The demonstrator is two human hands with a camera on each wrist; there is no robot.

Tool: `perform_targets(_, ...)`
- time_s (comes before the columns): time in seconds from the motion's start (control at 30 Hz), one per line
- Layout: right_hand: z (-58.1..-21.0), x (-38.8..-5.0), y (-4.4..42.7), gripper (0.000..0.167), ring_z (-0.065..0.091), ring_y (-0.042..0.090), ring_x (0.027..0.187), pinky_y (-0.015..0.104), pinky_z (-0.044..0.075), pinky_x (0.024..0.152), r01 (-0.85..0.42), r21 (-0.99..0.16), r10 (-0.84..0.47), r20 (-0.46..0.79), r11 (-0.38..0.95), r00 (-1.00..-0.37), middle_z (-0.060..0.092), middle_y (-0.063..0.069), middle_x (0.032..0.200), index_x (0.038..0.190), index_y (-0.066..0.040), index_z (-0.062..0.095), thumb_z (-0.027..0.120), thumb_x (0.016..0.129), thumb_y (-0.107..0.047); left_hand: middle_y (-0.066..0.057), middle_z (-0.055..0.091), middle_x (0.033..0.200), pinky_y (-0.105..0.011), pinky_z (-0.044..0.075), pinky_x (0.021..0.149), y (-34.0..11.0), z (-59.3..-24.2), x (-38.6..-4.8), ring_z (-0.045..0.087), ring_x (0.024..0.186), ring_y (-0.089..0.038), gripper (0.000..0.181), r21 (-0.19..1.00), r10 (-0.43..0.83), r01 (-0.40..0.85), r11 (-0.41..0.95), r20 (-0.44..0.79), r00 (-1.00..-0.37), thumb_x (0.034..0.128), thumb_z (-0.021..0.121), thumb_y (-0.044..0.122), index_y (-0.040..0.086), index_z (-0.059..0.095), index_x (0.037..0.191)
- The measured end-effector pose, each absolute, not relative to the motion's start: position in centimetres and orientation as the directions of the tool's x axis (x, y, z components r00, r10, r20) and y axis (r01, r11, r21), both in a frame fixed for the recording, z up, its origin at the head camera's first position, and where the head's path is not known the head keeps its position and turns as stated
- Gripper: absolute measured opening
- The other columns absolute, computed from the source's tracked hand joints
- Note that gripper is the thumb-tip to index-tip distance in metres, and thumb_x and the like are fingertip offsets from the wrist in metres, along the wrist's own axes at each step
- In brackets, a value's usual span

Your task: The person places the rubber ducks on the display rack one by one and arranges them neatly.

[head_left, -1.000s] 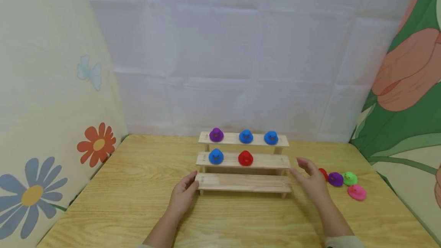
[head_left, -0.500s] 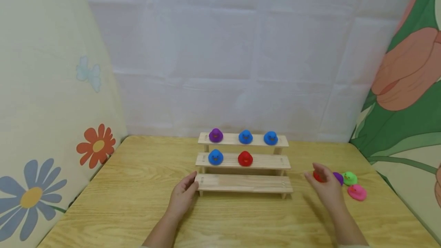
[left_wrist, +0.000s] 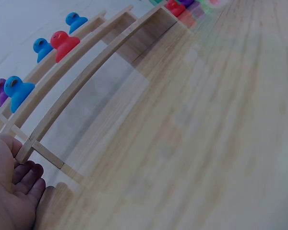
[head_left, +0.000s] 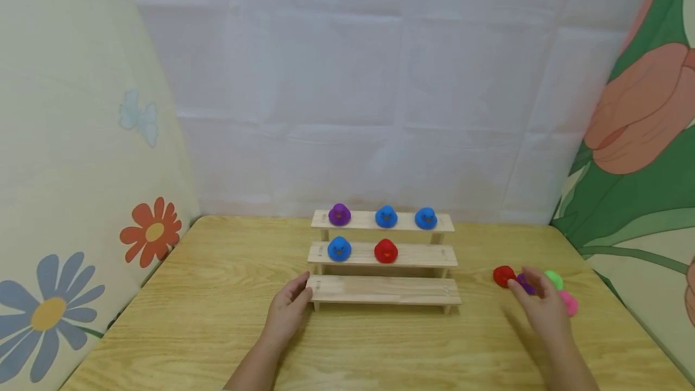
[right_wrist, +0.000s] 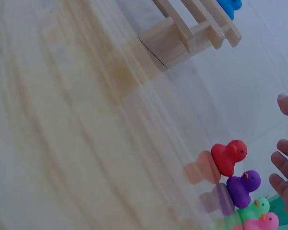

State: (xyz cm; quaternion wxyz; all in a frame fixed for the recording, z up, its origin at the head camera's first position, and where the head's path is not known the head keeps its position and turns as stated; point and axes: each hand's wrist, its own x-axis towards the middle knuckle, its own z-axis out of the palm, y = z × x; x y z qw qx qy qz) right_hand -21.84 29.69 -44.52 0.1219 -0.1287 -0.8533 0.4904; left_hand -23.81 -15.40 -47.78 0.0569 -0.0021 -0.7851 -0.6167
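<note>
Left grip [head_left: 286,311] pinching three-tiered pale-wood rack [head_left: 380,289] at its 8 o'clock corner | top: purple toy duck [head_left: 339,215], two blue toy ducks [head_left: 386,216] | middle: blue toy duck [head_left: 339,249], red toy duck [head_left: 386,251] | right grip [head_left: 545,309]: fingers apart near loose purple duck [right_wrist: 241,190], wood-grain table [head_left: 380,349], rack's 3 o'clock

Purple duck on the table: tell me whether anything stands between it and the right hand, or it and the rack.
Nothing visible stands between the right hand and the purple duck. Toward the rack, the red duck right beside it stands in the way; lifting over it should probably work.
</note>
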Motion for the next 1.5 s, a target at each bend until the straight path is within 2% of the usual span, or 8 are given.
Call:
perform_targets(0.03, -44.6, -21.8, 29.9, 0.065, 0.035, 0.046, 0.138, 0.057, 0.033, 0.113, 0.098, -0.866, 0.341, 0.087, 0.491, -0.936, 0.040, 0.028, 0.148, 0.147, 0.000, 0.037, 0.059, 0.098, -0.037, -0.026, 0.049, 0.144, -0.032, 0.044, 0.108, -15.4, -47.8, -23.8, 0.047, 0.134, -0.035, 0.046, 0.968, -0.066, 0.074, 0.239, 0.092, -0.994, 0.1008, 0.050, 0.011, -0.007, 0.044, 0.142)
perform_targets(0.1, -44.6, -21.6, 30.4, 0.066, 0.032, 0.048, 0.139, 0.061, 0.029, 0.115, 0.095, -0.865, 0.348, 0.096, 0.492, -0.933, 0.039, 0.029, 0.149, 0.146, 0.002, 0.037, 0.059, 0.098, -0.037, -0.025, 0.049, 0.144, -0.031, 0.044, 0.108, -15.4, -47.7, -23.8, 0.046, 0.134, -0.034, 0.046, 0.969, -0.067, 0.069, 0.236, 0.087, -0.994, 0.1010, 0.050, 0.012, -0.006, 0.044, 0.143)
perform_targets(0.3, -44.7, -21.2, 31.6, 0.065, 0.033, 0.046, 0.140, 0.057, 0.030, 0.115, 0.155, -0.832, 0.412, 0.094, 0.532, -0.906, 0.037, 0.026, 0.152, 0.145, -0.001, 0.040, 0.058, 0.097, -0.041, -0.024, 0.048, 0.145, -0.040, 0.042, 0.111, -15.3, -47.7, -23.9, 0.046, 0.135, -0.034, 0.046, 0.969, -0.069, 0.057, 0.240, 0.076, -0.995, 0.1007, 0.050, 0.011, -0.005, 0.044, 0.143)
perform_targets(0.6, -44.4, -20.9, 33.3, 0.070, 0.022, 0.052, 0.142, 0.066, 0.020, 0.115, 0.277, -0.814, 0.495, 0.015, 0.510, -0.869, 0.026, 0.028, 0.157, 0.151, -0.005, 0.033, 0.053, 0.098, -0.046, -0.025, 0.049, 0.144, -0.042, 0.041, 0.111, -15.3, -47.6, -23.8, 0.046, 0.135, -0.036, 0.046, 0.968, -0.072, 0.057, 0.244, 0.076, -0.994, 0.1008, 0.050, 0.011, -0.006, 0.044, 0.143)
perform_targets(0.87, -45.0, -20.7, 34.2, 0.068, 0.022, 0.053, 0.142, 0.066, 0.018, 0.116, 0.275, -0.818, 0.519, 0.033, 0.505, -0.854, 0.026, 0.030, 0.156, 0.148, -0.004, 0.037, 0.055, 0.097, -0.044, -0.025, 0.047, 0.146, -0.046, 0.039, 0.113, -15.4, -47.7, -23.8, 0.044, 0.137, -0.035, 0.047, 0.968, -0.064, 0.048, 0.245, 0.065, -0.996, 0.1013, 0.050, 0.014, -0.005, 0.042, 0.144)
perform_targets(1.1, -45.4, -20.9, 34.7, 0.070, 0.022, 0.054, 0.142, 0.066, 0.019, 0.115, 0.263, -0.814, 0.509, 0.047, 0.519, -0.859, 0.026, 0.031, 0.155, 0.148, -0.001, 0.037, 0.056, 0.097, -0.044, -0.024, 0.047, 0.146, -0.039, 0.041, 0.111, -15.4, -47.8, -24.0, 0.044, 0.137, -0.034, 0.047, 0.970, -0.059, 0.049, 0.240, 0.065, -0.996, 0.1015, 0.050, 0.014, -0.004, 0.042, 0.145)
perform_targets(1.27, -45.6, -20.9, 35.2, 0.072, 0.021, 0.055, 0.141, 0.068, 0.018, 0.114, 0.282, -0.811, 0.512, 0.024, 0.512, -0.859, 0.023, 0.031, 0.156, 0.150, -0.002, 0.034, 0.056, 0.097, -0.046, -0.024, 0.047, 0.146, -0.044, 0.041, 0.112, -15.4, -47.8, -24.0, 0.044, 0.137, -0.035, 0.047, 0.966, -0.063, 0.051, 0.253, 0.069, -0.996, 0.1015, 0.050, 0.015, -0.004, 0.043, 0.144)
perform_targets(1.5, -45.8, -20.9, 35.6, 0.067, 0.025, 0.055, 0.139, 0.067, 0.021, 0.113, 0.265, -0.802, 0.506, 0.053, 0.535, -0.861, 0.029, 0.033, 0.153, 0.146, 0.001, 0.038, 0.058, 0.096, -0.039, -0.024, 0.046, 0.147, -0.041, 0.041, 0.111, -15.4, -47.8, -24.0, 0.043, 0.138, -0.034, 0.048, 0.969, -0.057, 0.049, 0.242, 0.065, -0.996, 0.1018, 0.050, 0.016, -0.003, 0.042, 0.145)
